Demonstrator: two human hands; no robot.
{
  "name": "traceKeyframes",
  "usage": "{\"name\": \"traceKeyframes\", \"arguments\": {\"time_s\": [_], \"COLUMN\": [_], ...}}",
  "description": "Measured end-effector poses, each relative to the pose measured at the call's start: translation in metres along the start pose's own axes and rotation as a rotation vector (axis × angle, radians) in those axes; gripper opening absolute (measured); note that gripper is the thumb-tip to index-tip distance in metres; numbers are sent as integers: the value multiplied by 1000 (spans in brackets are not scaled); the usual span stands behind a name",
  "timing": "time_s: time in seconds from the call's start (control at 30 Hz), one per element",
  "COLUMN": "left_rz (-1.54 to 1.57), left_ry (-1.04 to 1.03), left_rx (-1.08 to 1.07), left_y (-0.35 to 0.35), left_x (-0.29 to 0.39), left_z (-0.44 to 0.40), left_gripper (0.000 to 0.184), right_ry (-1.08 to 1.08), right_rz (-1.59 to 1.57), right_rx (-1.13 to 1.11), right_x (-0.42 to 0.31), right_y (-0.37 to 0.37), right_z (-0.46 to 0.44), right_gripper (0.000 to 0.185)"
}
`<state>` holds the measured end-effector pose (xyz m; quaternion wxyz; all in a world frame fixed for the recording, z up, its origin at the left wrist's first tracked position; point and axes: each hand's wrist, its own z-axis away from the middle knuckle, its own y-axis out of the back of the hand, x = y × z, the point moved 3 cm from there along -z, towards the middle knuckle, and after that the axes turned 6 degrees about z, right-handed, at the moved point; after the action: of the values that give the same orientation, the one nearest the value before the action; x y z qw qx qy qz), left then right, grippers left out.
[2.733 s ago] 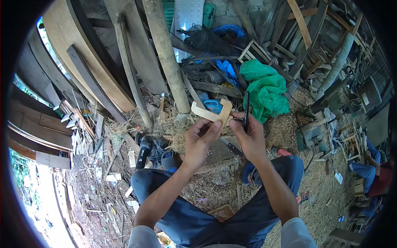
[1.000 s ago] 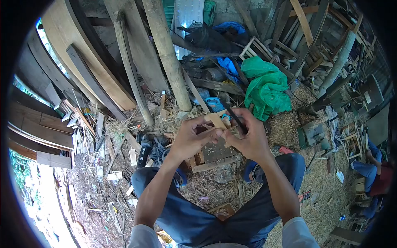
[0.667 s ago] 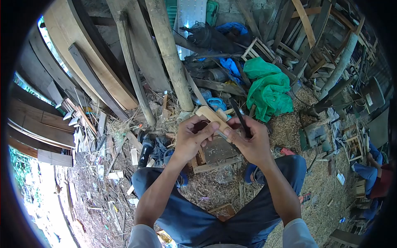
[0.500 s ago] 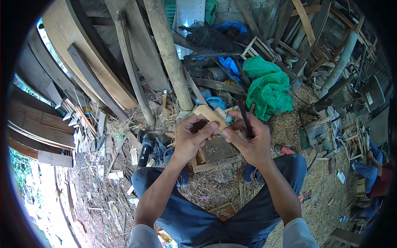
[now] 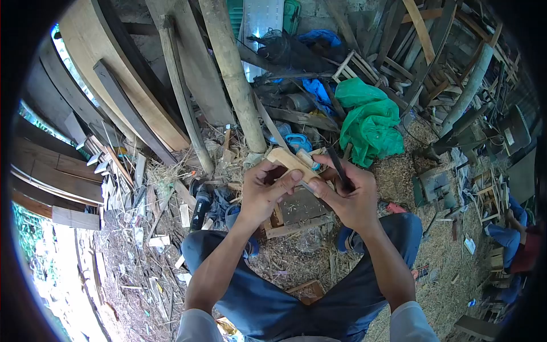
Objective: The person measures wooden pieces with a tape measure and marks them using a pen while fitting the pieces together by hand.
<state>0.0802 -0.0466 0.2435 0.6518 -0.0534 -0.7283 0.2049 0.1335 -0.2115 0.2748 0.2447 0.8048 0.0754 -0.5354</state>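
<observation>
A pale wooden piece (image 5: 290, 162) is held in the air between the two hands, above a low bench (image 5: 302, 208) sprinkled with shavings and between the spread knees. It is tilted, its rounded end pointed up and away to the left. The left hand (image 5: 263, 192) is closed around its near side, with the thumb laid on top and the fingers curled beneath. By the right hand (image 5: 352, 196) the lower end is pinched under the thumb, while a black stick (image 5: 338, 168), possibly a pen, is kept upright and slanted among the fingers. Its tip is not seen to be touching the wood. Whether the light bit just beyond belongs to the same piece cannot be told.

The step in hand is judged to be a steadying or checking of the piece, with no mark or cut being visibly made. For the next move, a firm left grip seems called for, and the right thumb would have to be freed if the stick is to be used.

Beyond the hands a blue object (image 5: 298, 141) and a green bag (image 5: 370, 122) are seen.
</observation>
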Motion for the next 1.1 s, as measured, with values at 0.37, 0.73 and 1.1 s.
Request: {"name": "traceKeyframes", "arguments": {"time_s": [0.37, 0.73, 1.1], "left_rz": [-44, -130, -199], "left_ry": [12, 121, 105], "left_rx": [60, -56, -45], "left_y": [0, 2, 3], "left_x": [4, 0, 6], "left_z": [-1, -3, -2], "left_gripper": [21, 24, 24], "right_ry": [47, 110, 241], "right_rz": [-251, -170, 116], "right_rx": [185, 73, 99], "right_x": [4, -3, -10], "right_y": [8, 9, 8], "right_z": [-5, 2, 2], "right_gripper": [30, 14, 12]}}
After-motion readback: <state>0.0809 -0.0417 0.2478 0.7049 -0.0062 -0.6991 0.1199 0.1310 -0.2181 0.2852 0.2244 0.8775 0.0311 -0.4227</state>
